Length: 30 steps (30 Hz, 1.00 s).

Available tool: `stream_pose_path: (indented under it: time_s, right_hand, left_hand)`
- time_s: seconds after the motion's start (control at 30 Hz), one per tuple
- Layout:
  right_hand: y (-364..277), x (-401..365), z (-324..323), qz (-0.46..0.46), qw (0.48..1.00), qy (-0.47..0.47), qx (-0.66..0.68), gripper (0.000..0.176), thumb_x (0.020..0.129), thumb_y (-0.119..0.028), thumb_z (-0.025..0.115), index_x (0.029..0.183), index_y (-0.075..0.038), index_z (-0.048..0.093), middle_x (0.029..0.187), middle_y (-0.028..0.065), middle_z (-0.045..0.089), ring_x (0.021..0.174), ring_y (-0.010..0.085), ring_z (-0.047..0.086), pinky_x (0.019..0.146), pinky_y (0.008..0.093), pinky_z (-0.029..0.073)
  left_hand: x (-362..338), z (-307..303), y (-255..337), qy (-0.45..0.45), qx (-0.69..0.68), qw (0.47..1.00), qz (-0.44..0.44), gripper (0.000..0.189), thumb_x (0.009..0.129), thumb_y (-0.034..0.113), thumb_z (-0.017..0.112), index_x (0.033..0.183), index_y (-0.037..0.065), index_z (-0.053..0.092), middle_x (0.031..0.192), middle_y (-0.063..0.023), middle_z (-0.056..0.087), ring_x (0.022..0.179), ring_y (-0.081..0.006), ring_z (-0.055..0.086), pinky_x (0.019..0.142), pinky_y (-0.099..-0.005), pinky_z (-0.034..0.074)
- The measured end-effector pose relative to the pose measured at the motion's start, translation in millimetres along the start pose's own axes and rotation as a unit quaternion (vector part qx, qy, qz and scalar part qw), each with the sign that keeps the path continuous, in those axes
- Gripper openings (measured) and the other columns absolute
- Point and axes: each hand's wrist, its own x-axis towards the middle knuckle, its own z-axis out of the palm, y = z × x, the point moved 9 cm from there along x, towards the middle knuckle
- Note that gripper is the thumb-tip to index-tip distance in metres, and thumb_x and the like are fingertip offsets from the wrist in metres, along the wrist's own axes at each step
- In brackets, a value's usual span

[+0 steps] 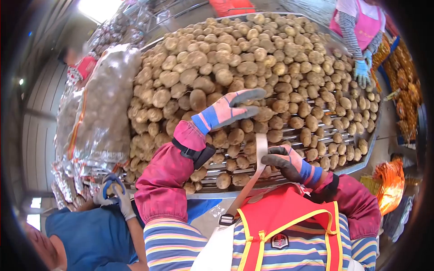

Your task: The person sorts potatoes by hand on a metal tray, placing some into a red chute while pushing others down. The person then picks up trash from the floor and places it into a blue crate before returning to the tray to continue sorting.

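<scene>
Left hand in a pink and blue glove, stretched out flat, fingers straight and close together, gripping nothing, poised just over the potatoes; right hand in a dark-palmed glove, fingers curled inward at the near edge of the heap, just beside a beige strap; contents of that curl impossible to tell. Potatoes heaped thick across the roller table, thinning to bare metal bars near the right hand; a few loose ones lying between the two arms. Strap rising from the chest, crossing in front of the rollers and hiding part of them. To the left, filled mesh sacks stacked against the table; at the far right corner, another person's blue-gloved hand among the potatoes; at lower left, a third person's grey-gloved hand; orange netting bundled at the right.
</scene>
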Motion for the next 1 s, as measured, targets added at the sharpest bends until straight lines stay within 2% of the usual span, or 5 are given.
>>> stream_pose_path:
  time_s: [0.23, 0.33, 0.53, 0.67, 1.0]
  right_hand:
    - [62, 73, 89, 0.032, 0.975, -0.107, -0.191, 0.035, 0.087, -0.034, 0.054, 0.104, -0.006, 0.067, 0.094, 0.0112, 0.069, 0.083, 0.0209, 0.067, 0.079, 0.0319, 0.050]
    - [59, 35, 197, -0.136, 0.659, -0.431, -0.601, 0.033, 0.084, -0.039, 0.055, 0.102, -0.013, 0.065, 0.101, 0.0120, 0.066, 0.092, 0.0295, 0.063, 0.083, 0.0370, 0.049]
    - [1, 55, 84, -0.065, 0.852, -0.151, -0.497, 0.038, 0.081, -0.041, 0.057, 0.098, -0.009, 0.066, 0.089, 0.0139, 0.067, 0.087, 0.0330, 0.064, 0.079, 0.0420, 0.050]
    - [-59, 5, 18, -0.364, 0.724, 0.113, -0.575, 0.043, 0.070, -0.033, 0.072, 0.103, -0.010, 0.060, 0.093, 0.0096, 0.061, 0.090, 0.0304, 0.058, 0.082, 0.0409, 0.044]
    - [-2, -6, -21, -0.002, 0.988, 0.136, -0.070, 0.038, 0.089, -0.041, 0.059, 0.097, -0.004, 0.063, 0.083, 0.0017, 0.065, 0.071, 0.0090, 0.059, 0.066, 0.0230, 0.047]
  left_hand:
    - [20, -12, 99, 0.063, -0.224, 0.957, 0.174, 0.066, 0.093, 0.046, 0.047, 0.141, 0.002, 0.032, 0.139, -0.0135, 0.044, 0.127, -0.0268, 0.044, 0.108, -0.0422, 0.032]
    - [34, -17, 134, 0.107, -0.284, 0.934, 0.189, 0.062, 0.094, 0.045, 0.046, 0.140, 0.004, 0.034, 0.138, -0.0129, 0.044, 0.127, -0.0278, 0.044, 0.108, -0.0428, 0.032]
    - [22, -40, 121, 0.145, -0.448, 0.847, 0.246, 0.049, 0.094, 0.045, 0.047, 0.129, 0.012, 0.050, 0.136, -0.0086, 0.048, 0.127, -0.0293, 0.043, 0.107, -0.0483, 0.033]
    - [22, -57, 43, 0.300, -0.593, 0.717, 0.213, 0.047, 0.088, 0.045, 0.056, 0.123, 0.013, 0.053, 0.127, -0.0063, 0.054, 0.122, -0.0284, 0.046, 0.104, -0.0498, 0.035]
    - [80, 4, -28, 0.386, -0.526, 0.748, 0.119, 0.046, 0.089, 0.033, 0.059, 0.128, 0.011, 0.051, 0.133, -0.0055, 0.050, 0.122, -0.0242, 0.047, 0.098, -0.0411, 0.040]
